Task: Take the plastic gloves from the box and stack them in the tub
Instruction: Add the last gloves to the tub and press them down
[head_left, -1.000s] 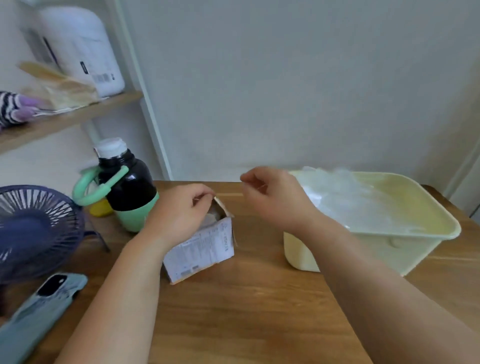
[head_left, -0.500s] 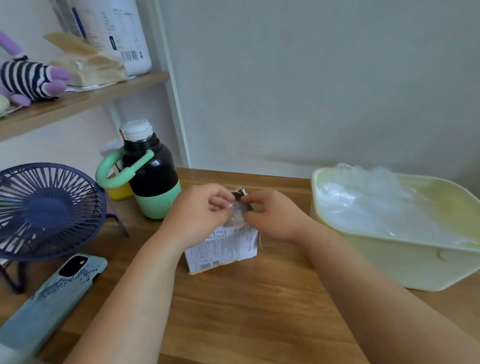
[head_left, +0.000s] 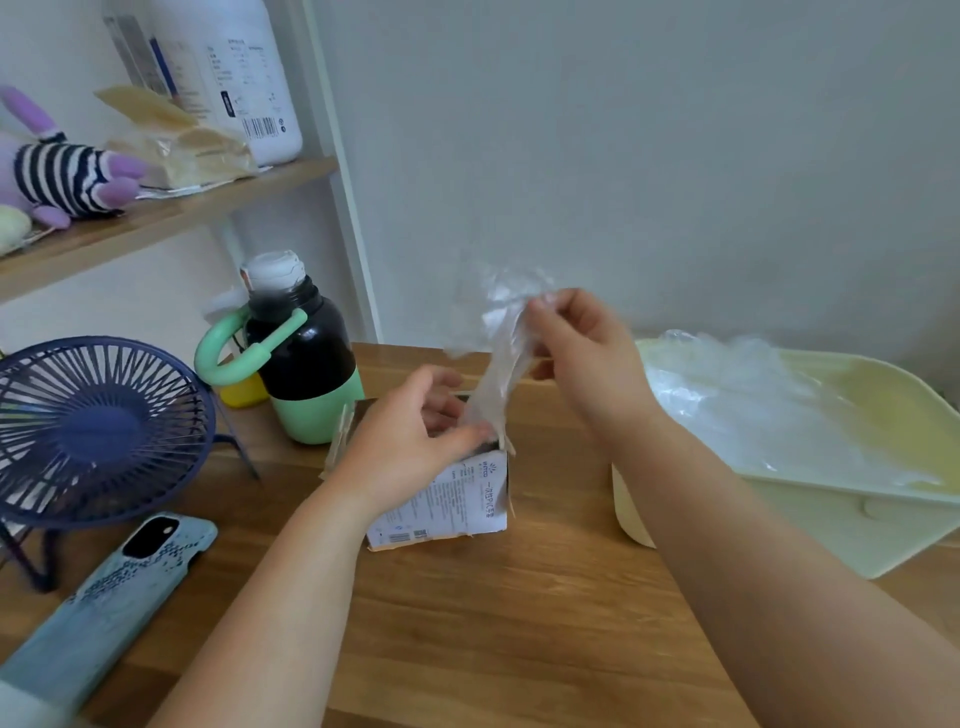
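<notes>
A small white cardboard box (head_left: 457, 501) with printed text stands on the wooden table, its top open. My left hand (head_left: 410, 441) grips the box's top edge and steadies it. My right hand (head_left: 582, 348) is raised above the box and pinches a clear plastic glove (head_left: 493, 332), which stretches from the fingers down into the box opening. To the right sits a pale yellow tub (head_left: 831, 519) with a pile of clear plastic gloves (head_left: 753, 405) inside.
A black and green bottle (head_left: 301, 364) stands behind the box. A dark blue desk fan (head_left: 98, 431) and a phone (head_left: 109, 597) lie at the left. A shelf (head_left: 156, 218) above holds a striped plush toy and a large white jug.
My right hand has risen from the box opening, drawing a clear glove up out of the box. My left hand stays on the box. The view shifted slightly right.
</notes>
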